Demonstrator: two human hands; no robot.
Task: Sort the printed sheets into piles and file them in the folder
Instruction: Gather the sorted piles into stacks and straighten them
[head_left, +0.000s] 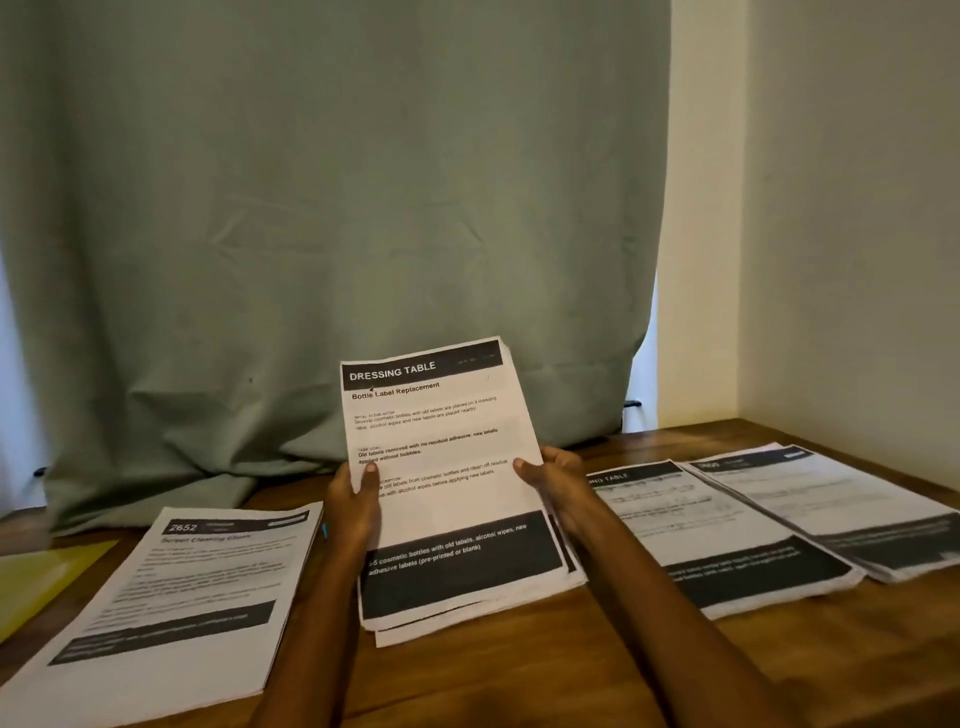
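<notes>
Hands meet at the middle of the wooden table, both clasping one stack of printed sheets headed "DRESSING TABLE". Left hand grips the stack's left edge, thumb laid across the front of the top page, fingers hidden behind. Right hand grips the right edge at about the same height, thumb likewise on the face. Stack stands tilted up towards the person, top edge raised in front of the green curtain, lower edge down at the tabletop, where the sheets fan out unevenly; whether it rests there I cannot tell. Both grips sit roughly at mid-page, so most of the text shows above and the dark band below them. Left of the arms lies a flat pile titled "Screen Cleaning"; beyond it, at the table's left edge, a yellow folder. Right of the arms lie two more piles, the nearer one and the farther one overlapping slightly.
</notes>
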